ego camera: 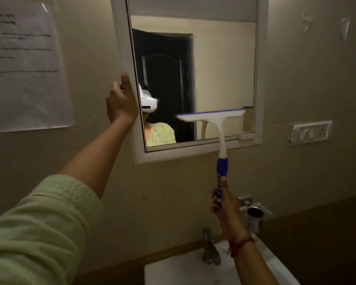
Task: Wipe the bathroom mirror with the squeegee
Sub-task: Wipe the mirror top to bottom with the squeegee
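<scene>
While the left hand (121,99) is gripping the mirror frame (122,48), the right hand (222,200) is clasping the light, rigid squeegee (218,128) by its ribbed blue handle, lower right.

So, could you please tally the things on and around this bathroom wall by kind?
mirror: 1
squeegee: 1
paper notice: 1
switch plate: 1
tap: 1
sink: 1
metal cup: 1
Total: 7
</scene>
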`<state>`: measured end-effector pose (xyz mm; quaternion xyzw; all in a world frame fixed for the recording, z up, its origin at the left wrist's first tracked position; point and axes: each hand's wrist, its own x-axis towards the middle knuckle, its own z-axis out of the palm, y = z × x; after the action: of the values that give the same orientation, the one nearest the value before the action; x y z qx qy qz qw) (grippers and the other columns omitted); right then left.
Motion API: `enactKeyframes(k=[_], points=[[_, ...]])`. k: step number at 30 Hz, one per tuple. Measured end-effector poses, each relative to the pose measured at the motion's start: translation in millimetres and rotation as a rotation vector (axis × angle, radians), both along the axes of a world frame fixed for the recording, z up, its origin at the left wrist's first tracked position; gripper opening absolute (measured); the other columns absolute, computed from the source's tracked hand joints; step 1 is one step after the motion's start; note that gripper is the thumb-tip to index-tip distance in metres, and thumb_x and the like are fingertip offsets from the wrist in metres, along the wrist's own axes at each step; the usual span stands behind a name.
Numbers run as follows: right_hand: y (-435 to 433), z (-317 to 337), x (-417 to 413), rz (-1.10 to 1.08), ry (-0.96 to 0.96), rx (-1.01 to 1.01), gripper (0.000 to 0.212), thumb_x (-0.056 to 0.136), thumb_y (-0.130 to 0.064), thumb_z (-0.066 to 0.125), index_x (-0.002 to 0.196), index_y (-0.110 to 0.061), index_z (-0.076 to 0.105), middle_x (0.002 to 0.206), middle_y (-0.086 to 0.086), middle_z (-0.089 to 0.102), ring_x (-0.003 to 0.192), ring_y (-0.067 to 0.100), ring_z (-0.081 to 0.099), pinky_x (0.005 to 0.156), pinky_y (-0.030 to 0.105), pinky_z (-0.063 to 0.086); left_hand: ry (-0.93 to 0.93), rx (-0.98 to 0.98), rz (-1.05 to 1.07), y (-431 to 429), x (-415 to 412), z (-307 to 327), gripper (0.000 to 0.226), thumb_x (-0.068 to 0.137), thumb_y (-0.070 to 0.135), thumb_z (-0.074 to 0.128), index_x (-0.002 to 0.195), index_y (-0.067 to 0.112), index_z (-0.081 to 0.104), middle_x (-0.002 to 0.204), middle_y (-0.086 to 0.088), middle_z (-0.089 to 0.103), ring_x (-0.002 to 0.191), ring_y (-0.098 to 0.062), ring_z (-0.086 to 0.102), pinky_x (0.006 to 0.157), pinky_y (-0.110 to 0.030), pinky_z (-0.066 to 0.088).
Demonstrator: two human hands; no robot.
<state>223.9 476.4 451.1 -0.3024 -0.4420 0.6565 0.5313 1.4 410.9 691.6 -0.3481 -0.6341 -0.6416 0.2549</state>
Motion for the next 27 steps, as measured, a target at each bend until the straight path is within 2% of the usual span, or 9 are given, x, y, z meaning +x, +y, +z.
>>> enactKeyframes(k=[2, 5, 8, 11, 13, 18, 21, 24, 27], points=[[-1, -4, 2, 0.03, -0.007, -0.012, 0.074, 0.037, -0.085, 0.063, 0.068, -0.018, 0.058, 0.056, -0.004, 0.05, 0.046, 0.009, 0.039, 0.047, 0.024, 0.034, 0.0, 0.002, 0.003, 0, 1, 0, 0.046, 0.096, 0.053, 0.022, 0.084, 0.016, 0.046, 0.063, 0.012, 0.039, 0.056, 0.002, 0.035, 0.047, -0.012, 0.026], [1, 15, 2, 0.04, 0.031, 0.012, 0.061, 0.051, -0.074, 0.061, 0.075, -0.018, 0.06, 0.056, -0.005, 0.053, 0.043, 0.006, 0.042, 0.046, 0.022, 0.037, -0.008, 0.002, -0.01, 0, 2, -1, 0.047, 0.096, 0.054, 0.021, 0.084, 0.016, 0.046, 0.063, 0.012, 0.04, 0.057, 0.001, 0.037, 0.049, -0.017, 0.024], [6, 37, -3, 0.073, 0.082, 0.049, 0.055, 0.057, -0.069, 0.062, 0.079, -0.019, 0.06, 0.053, -0.008, 0.056, 0.042, 0.004, 0.044, 0.045, 0.021, 0.039, -0.021, -0.01, -0.003, -1, 2, 1, 0.046, 0.096, 0.054, 0.021, 0.084, 0.017, 0.046, 0.063, 0.013, 0.039, 0.056, 0.001, 0.037, 0.048, -0.016, 0.023], [9, 30, -8, 0.095, 0.088, 0.037, 0.054, 0.057, -0.069, 0.062, 0.078, -0.019, 0.06, 0.055, -0.007, 0.056, 0.042, 0.004, 0.044, 0.045, 0.021, 0.039, -0.013, -0.018, 0.003, -2, 1, 2, 0.046, 0.096, 0.053, 0.022, 0.084, 0.016, 0.046, 0.063, 0.012, 0.039, 0.055, 0.002, 0.035, 0.047, -0.006, 0.034], [9, 8, -8, 0.123, 0.061, -0.007, 0.052, 0.058, -0.068, 0.061, 0.074, -0.018, 0.06, 0.055, -0.006, 0.054, 0.044, 0.006, 0.042, 0.048, 0.024, 0.038, -0.012, -0.026, 0.001, -2, 1, 1, 0.046, 0.096, 0.053, 0.022, 0.084, 0.016, 0.046, 0.063, 0.012, 0.039, 0.056, 0.002, 0.035, 0.052, 0.003, 0.032], [4, -29, -2, 0.149, 0.043, -0.094, 0.048, 0.061, -0.061, 0.061, 0.074, -0.015, 0.058, 0.054, -0.004, 0.052, 0.042, 0.006, 0.041, 0.048, 0.024, 0.037, -0.019, -0.02, 0.008, -2, 2, 2, 0.046, 0.096, 0.054, 0.021, 0.084, 0.017, 0.045, 0.063, 0.013, 0.04, 0.056, 0.002, 0.037, 0.044, -0.01, 0.029], [5, -5, -2, 0.116, 0.045, -0.018, 0.048, 0.061, -0.061, 0.062, 0.076, -0.016, 0.06, 0.056, -0.003, 0.056, 0.042, 0.006, 0.045, 0.049, 0.024, 0.041, -0.016, -0.005, 0.007, -2, 2, 1, 0.046, 0.096, 0.054, 0.021, 0.083, 0.017, 0.045, 0.063, 0.012, 0.041, 0.057, 0.001, 0.038, 0.049, -0.017, 0.024], [10, 19, -1, 0.092, -0.002, 0.099, 0.053, 0.062, -0.067, 0.059, 0.08, -0.017, 0.062, 0.056, -0.007, 0.061, 0.048, 0.007, 0.052, 0.052, 0.024, 0.047, -0.021, -0.003, 0.007, -3, 3, 1, 0.047, 0.095, 0.054, 0.021, 0.083, 0.016, 0.046, 0.063, 0.012, 0.042, 0.057, 0.001, 0.039, 0.049, -0.018, 0.025], [11, 17, -3, 0.062, -0.057, 0.118, 0.054, 0.067, -0.067, 0.053, 0.077, -0.015, 0.062, 0.058, -0.004, 0.057, 0.051, 0.01, 0.051, 0.054, 0.026, 0.048, -0.023, 0.001, 0.003, -2, 4, 1, 0.046, 0.096, 0.054, 0.021, 0.083, 0.017, 0.045, 0.063, 0.012, 0.042, 0.057, 0.0, 0.039, 0.05, -0.018, 0.026]])
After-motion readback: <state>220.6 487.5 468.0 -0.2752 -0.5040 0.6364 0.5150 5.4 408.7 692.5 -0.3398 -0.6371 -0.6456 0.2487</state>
